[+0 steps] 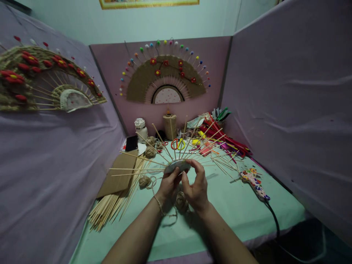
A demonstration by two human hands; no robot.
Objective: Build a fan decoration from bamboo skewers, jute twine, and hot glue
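Above the middle of the table, my left hand (170, 183) grips a small pale half-round fan base (177, 165), its thumb pressed on the near face. Thin wooden sticks (129, 169) fan out from the base to the left, back and right. My right hand (196, 185) is at the base's right end, index finger touching its upper edge and thumb near its lower side. Whether the right fingers also pinch something small cannot be seen. Jute twine (156, 196) trails by my left wrist, and a twine ball (181, 201) lies below my hands.
Loose sticks (106, 212) and cardboard (118, 176) lie left. A patterned glue gun (254, 185) with a black cord rests right. Behind are a twine spool (169, 126), a white jar (141, 130), scissors (178, 143) and red stems (222, 137). Decorated fans (167, 79) hang on the partitions.
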